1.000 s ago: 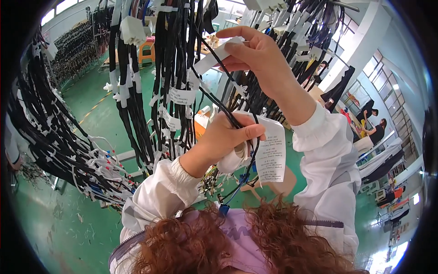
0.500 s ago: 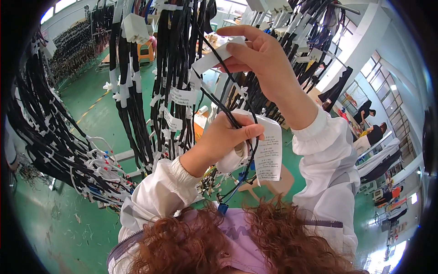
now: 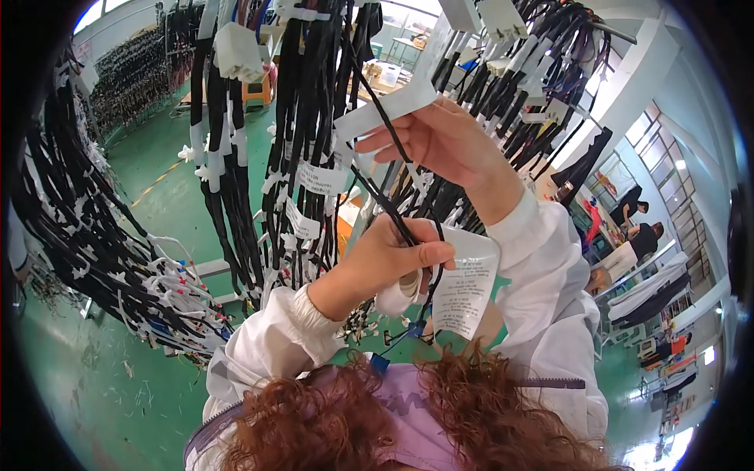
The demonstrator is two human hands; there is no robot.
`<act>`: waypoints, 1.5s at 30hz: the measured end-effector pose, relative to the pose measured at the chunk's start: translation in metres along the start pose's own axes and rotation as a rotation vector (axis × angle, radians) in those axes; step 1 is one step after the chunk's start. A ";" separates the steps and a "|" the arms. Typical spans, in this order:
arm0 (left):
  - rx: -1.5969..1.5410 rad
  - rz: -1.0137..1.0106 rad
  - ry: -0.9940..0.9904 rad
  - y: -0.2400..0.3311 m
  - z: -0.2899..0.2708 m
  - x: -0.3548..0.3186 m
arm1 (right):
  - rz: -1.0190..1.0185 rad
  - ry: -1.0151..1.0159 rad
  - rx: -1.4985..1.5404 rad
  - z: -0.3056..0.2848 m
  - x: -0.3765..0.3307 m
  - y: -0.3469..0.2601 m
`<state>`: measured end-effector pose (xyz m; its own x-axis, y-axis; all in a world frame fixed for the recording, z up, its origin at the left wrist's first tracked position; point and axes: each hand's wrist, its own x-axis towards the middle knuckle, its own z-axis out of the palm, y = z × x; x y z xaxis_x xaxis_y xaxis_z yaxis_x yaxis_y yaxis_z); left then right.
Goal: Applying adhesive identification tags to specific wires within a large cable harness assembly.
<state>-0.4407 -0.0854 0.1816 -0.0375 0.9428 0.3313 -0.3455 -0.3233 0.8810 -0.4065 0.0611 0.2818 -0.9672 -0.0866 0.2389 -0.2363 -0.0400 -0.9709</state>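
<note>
My left hand is closed around thin black cables, thumb on top. A white label roll sits under that hand, partly hidden by it. A printed label strip hangs beside the hand, to its right. Above, a blank-looking white label lies across one black cable, its right end sticking up. My right hand is just under that end, with fingers stretched out to the left by the cable and label. Its thumb is hard to make out. A blue connector dangles at the cables' lower end.
Thick bundles of black cable harness hang in front, with white connectors. More harnesses hang at left and upper right. An orange stool stands on the green floor. Other people work far right.
My right hand has moved down and released its pinch on the label's right end, which now sticks up. The printed strip has swung right and lower. My left hand keeps its hold on the cables.
</note>
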 end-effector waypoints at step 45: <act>-0.037 0.005 0.000 -0.007 -0.005 -0.003 | 0.057 0.078 -0.456 0.048 0.019 -0.004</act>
<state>-0.4431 -0.0856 0.1731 -0.0394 0.9412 0.3355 -0.3794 -0.3247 0.8664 -0.4198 0.0118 0.2914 -0.9799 -0.0002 0.1994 -0.1823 0.4060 -0.8955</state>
